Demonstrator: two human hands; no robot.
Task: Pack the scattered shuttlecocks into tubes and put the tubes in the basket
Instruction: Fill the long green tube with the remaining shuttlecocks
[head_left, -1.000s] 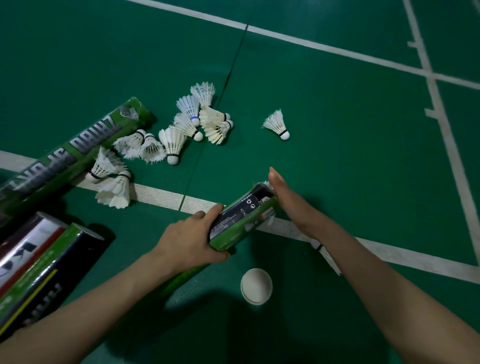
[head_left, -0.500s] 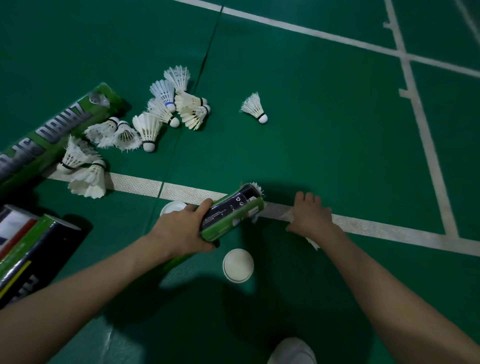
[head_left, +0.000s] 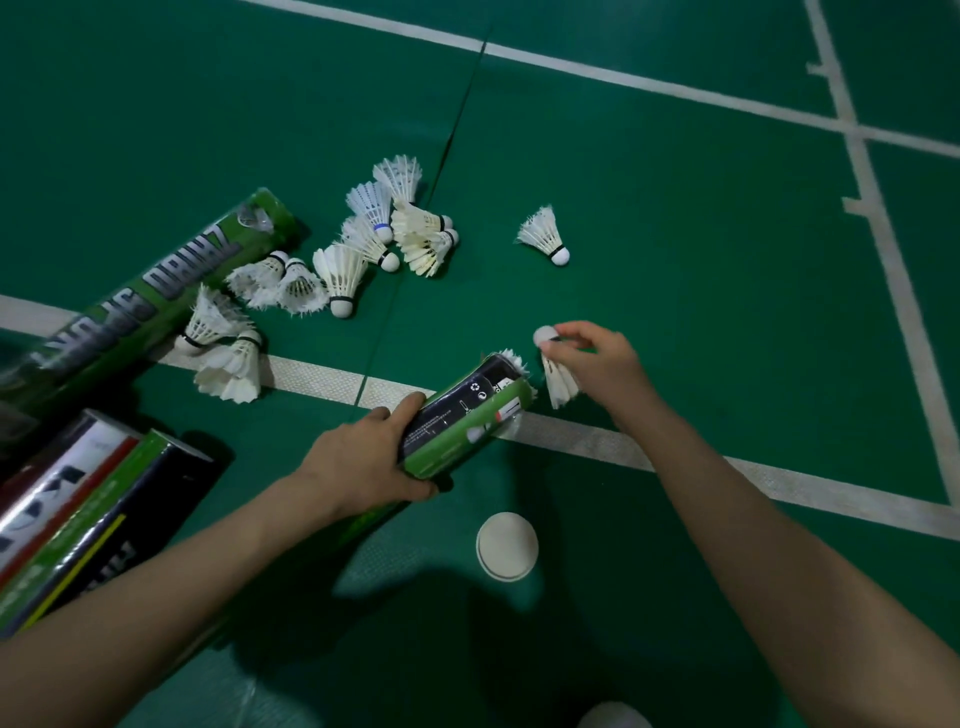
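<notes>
Left hand (head_left: 363, 457): wrapped around green-and-black shuttlecock tube (head_left: 462, 415), held tilted above green court floor (head_left: 675, 291), open mouth aimed up and to the right; feather tips showing at mouth.

Right hand (head_left: 597, 358): fingers pinched on single feather shuttlecock (head_left: 556, 374), cork uppermost, feathers hanging down, just beside tube mouth, not inside it.

White tube cap (head_left: 507, 545): flat on floor, below held tube, between both forearms.

Loose shuttlecocks, cluster (head_left: 337, 270): roughly ten, on floor beyond white court line (head_left: 597, 447), several touching or overlapping; one with blue band at cork. Two more beside the line at left.

Lone shuttlecock (head_left: 545, 236): on its side, well apart from cluster, to the right.

Long green tube (head_left: 140, 306): lying on floor at left, diagonal, lettered, far end just beside cluster.

Further tubes (head_left: 78, 519): stacked side by side at lower left, black, green and red-white; contents not visible.

Basket: out of frame.
</notes>
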